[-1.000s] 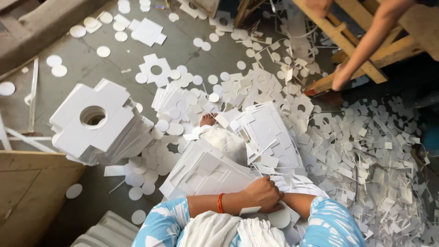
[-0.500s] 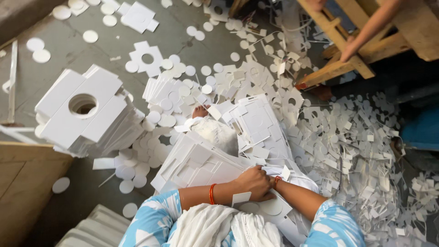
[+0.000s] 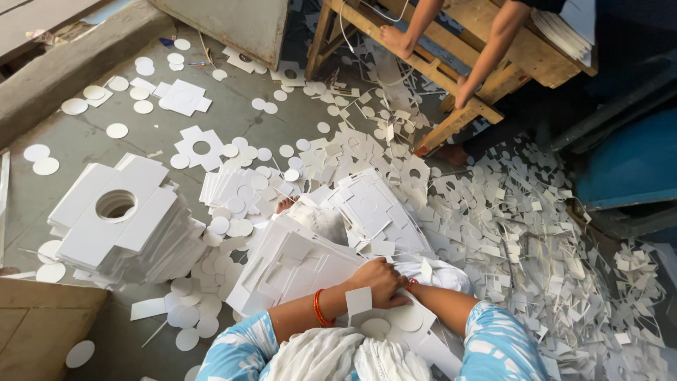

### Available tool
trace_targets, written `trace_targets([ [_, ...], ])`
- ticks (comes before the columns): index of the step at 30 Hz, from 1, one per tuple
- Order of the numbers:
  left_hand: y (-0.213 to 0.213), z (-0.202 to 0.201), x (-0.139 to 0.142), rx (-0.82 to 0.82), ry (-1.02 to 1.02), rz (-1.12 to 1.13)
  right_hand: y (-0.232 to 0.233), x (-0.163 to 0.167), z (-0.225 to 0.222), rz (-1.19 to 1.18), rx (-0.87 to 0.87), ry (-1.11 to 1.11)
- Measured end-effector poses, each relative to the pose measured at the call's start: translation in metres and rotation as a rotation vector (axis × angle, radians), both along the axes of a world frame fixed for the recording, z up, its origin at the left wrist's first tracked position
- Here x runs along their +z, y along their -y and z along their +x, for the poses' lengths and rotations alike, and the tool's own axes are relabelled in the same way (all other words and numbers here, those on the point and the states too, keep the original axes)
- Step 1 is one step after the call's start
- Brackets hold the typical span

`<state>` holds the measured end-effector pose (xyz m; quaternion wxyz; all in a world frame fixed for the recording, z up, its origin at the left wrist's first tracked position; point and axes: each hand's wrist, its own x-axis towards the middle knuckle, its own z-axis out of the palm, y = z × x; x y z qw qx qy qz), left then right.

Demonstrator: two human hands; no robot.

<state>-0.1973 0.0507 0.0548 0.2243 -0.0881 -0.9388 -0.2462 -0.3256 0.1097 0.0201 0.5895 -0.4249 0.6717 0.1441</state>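
A fanned stack of white die-cut card sheets (image 3: pixel 303 264) lies across my lap. My left hand (image 3: pixel 381 281), with an orange bangle on its wrist, is closed on the stack's near edge. My right hand (image 3: pixel 412 285) comes in from the right with a red bangle; its fingers are tucked behind the left hand and hidden. A small square card offcut (image 3: pixel 358 301) rests against my left forearm. A second pile of punched sheets (image 3: pixel 374 208) sits just beyond the hands.
A tall stack of cross-shaped card blanks with a round hole (image 3: pixel 116 226) stands at the left. Round discs (image 3: pixel 116 130) dot the grey floor. Card scraps (image 3: pixel 522 240) cover the right. Another person's hands (image 3: pixel 462 92) rest on a wooden frame (image 3: pixel 423 60) ahead.
My hands stay together on the stack's near edge. The view has tilted, so the wooden frame and the other person's arms show more fully.
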Motion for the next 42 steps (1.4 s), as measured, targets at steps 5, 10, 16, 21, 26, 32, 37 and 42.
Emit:
trace_targets([
  [5,0.007,-0.019,-0.004,0.076,0.152,-0.081,0.035,0.040,-0.044,-0.419,0.007,-0.023],
  [10,0.022,-0.015,-0.001,0.117,-0.042,0.013,0.013,0.107,-0.083,-1.035,-0.268,-0.429],
  [16,0.076,0.110,0.020,0.345,-0.058,0.547,-0.074,0.142,-0.026,-1.104,-0.195,-0.274],
  [21,0.085,0.198,0.022,0.728,0.263,0.734,-0.075,0.122,0.024,-1.210,-0.098,-0.222],
  [26,0.060,0.184,0.005,0.695,0.256,0.585,-0.032,0.066,0.071,-1.270,-0.092,-0.442],
  [32,0.062,0.179,-0.005,0.642,0.198,1.205,-0.017,0.046,0.081,-1.348,-0.166,-0.569],
  [37,0.055,0.177,-0.012,0.649,0.160,1.225,-0.015,0.051,0.084,-1.223,-0.301,-0.498],
  [42,0.044,0.163,-0.012,0.697,0.262,1.051,-0.013,0.050,0.095,-1.445,-0.243,-0.481],
])
